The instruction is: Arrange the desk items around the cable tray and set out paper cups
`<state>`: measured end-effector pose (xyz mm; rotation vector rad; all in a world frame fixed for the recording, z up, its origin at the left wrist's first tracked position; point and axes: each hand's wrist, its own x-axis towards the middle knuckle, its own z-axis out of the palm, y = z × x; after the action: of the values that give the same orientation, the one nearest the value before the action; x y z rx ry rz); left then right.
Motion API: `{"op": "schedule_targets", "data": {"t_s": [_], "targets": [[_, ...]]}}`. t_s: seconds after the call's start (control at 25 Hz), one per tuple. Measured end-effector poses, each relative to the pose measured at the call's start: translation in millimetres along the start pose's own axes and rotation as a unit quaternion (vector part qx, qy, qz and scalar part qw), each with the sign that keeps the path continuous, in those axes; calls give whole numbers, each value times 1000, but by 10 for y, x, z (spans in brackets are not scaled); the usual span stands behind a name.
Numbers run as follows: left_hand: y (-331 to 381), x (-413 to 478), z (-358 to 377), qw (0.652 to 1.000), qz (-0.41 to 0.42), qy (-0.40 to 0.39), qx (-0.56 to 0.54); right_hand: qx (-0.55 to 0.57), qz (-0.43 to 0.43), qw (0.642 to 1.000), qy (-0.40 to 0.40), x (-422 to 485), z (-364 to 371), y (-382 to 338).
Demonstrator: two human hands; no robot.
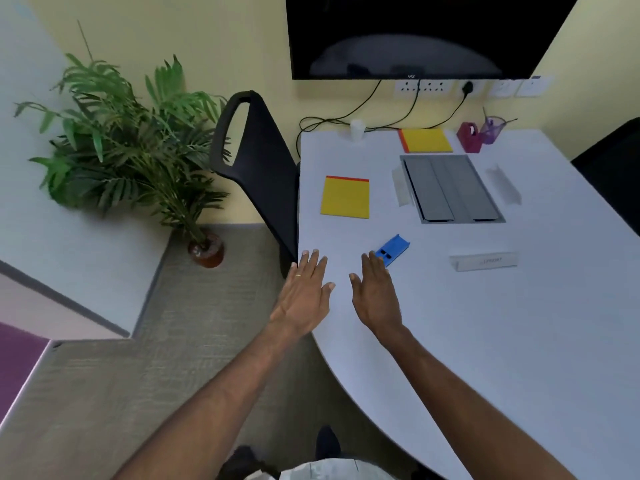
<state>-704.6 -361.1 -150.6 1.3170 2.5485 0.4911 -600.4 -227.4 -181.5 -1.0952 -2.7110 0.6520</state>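
The grey cable tray (452,188) is set into the white desk (502,323). A yellow notepad (345,197) lies left of it and another yellow pad (426,140) behind it. A blue holder (394,248) lies near the front left edge. My right hand (374,292) is flat and open, its fingertips touching the blue holder's near end. My left hand (304,292) is open over the desk's left edge, holding nothing. A white paper cup (357,129) stands at the desk's back left corner. Clear name stands lie beside the tray (504,183) and in front of it (484,262).
A red tape dispenser (469,136) and purple pen cup (493,129) stand at the back right. A black chair (254,161) is at the desk's left side, a potted plant (131,143) beyond it. A dark screen (426,32) and cables hang on the wall.
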Motion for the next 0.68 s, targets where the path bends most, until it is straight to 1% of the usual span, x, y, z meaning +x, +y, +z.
{"op": "schedule_targets", "data": {"t_s": [0.08, 0.2, 0.28, 0.4, 0.48, 0.6, 0.68], "targets": [[-123, 282, -109, 1000, 15, -7, 2, -2, 16, 1000, 3, 266, 2, -132], [-352, 738, -340, 998, 56, -12, 21, -2, 27, 999, 31, 682, 27, -359], [-545, 1134, -585, 993, 97, -19, 59, 9, 38, 998, 56, 1011, 42, -577], [-805, 1722, -1051, 979, 174, -4, 108, 34, 65, 991, 110, 1449, 77, -914], [-965, 1989, -1401, 972, 213, -13, 103, 46, 88, 986, 136, 1683, 79, -1180], [-1231, 2313, -1791, 955, 276, -23, 107, 63, 97, 979, 170, 1971, 132, -1526], [-1400, 2542, -2010, 950, 296, -40, 88, 67, 121, 973, 184, 2185, 147, -1694]]}}
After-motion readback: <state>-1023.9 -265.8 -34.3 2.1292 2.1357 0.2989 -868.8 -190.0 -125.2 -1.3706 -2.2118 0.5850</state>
